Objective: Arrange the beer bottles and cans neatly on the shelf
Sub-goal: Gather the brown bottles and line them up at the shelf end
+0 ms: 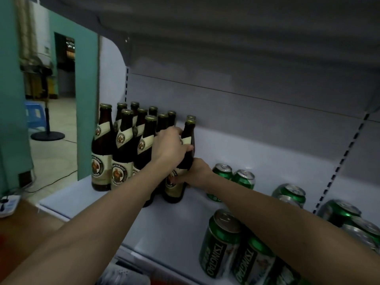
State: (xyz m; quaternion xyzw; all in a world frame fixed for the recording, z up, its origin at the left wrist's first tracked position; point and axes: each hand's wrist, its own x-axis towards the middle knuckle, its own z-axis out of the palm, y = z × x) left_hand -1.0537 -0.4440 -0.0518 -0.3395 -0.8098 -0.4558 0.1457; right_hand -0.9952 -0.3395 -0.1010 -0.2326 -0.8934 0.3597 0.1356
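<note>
Several brown beer bottles (123, 149) with cream labels stand in rows at the left end of the white shelf (185, 229). My left hand (170, 147) grips the upper body of the rightmost bottle (188, 149), which stands upright. My right hand (195, 173) holds the lower part of a bottle there; my hands hide whether it is that same bottle. Green cans (224, 243) stand at the front right, under my right forearm. More green cans (243, 177) stand behind, just right of my right hand.
Several more green cans (292, 194) crowd the far right of the shelf, some tilted. The shelf's grey back panel (246, 120) and an upper shelf hang close above. At the left are a teal wall, a fan stand (48, 134) and a blue stool.
</note>
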